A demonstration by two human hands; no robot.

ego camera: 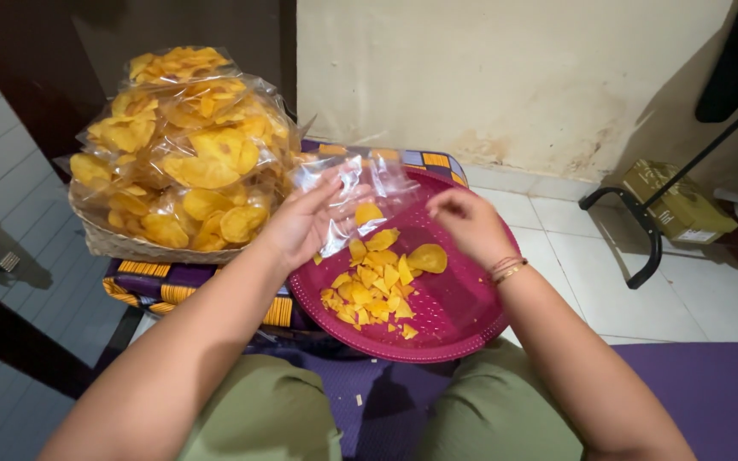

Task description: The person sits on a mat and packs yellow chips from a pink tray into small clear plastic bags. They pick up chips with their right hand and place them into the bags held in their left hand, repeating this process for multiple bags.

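My left hand (301, 224) holds a clear plastic bag (360, 192) open above a round magenta perforated tray (463, 316). A yellow chip (368, 212) shows inside the bag. My right hand (469, 224) hovers at the bag's mouth, fingers curled; I cannot tell whether it pinches a chip. Loose yellow chips (373, 286) lie in a heap on the tray's left half, with one larger chip (427, 258) beside them.
A woven basket (130, 243) to the left is piled with sealed clear bags of yellow chips (185, 145). It rests on a patterned cloth (172, 290). A purple mat (711, 393), a black stand leg (642, 230) and a cardboard box (681, 201) lie right.
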